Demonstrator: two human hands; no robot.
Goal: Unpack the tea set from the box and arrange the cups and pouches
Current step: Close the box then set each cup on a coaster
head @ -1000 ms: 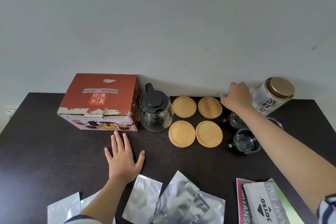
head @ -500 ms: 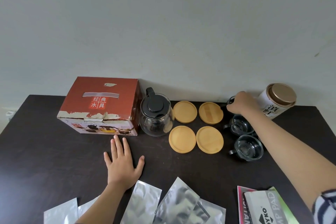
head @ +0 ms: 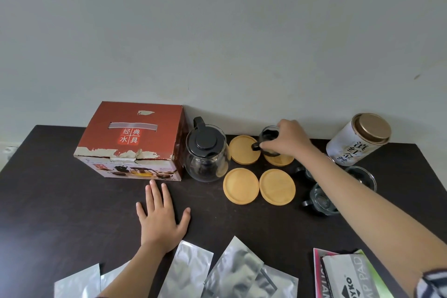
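Note:
My right hand point(head: 287, 140) grips a small glass cup point(head: 267, 136) with a black handle, held over the far right wooden coaster point(head: 280, 161). Three more round wooden coasters lie bare: far left point(head: 243, 149), near left point(head: 240, 186), near right point(head: 277, 186). Other glass cups point(head: 319, 199) stand to the right, partly hidden by my forearm. My left hand point(head: 160, 218) rests flat on the dark table, fingers spread, in front of the red tea set box point(head: 133, 140). Several silver pouches point(head: 232, 271) lie along the near edge.
A glass teapot point(head: 205, 152) with a black lid stands between the box and the coasters. A white tea canister point(head: 358, 140) with a gold lid is at the back right. Printed packets point(head: 346, 273) lie at the near right. A wall runs behind the table point(head: 60, 189).
My right hand took a glass cup from beside the canister and carried it left, over the far right coaster. My left hand stayed flat on the table.

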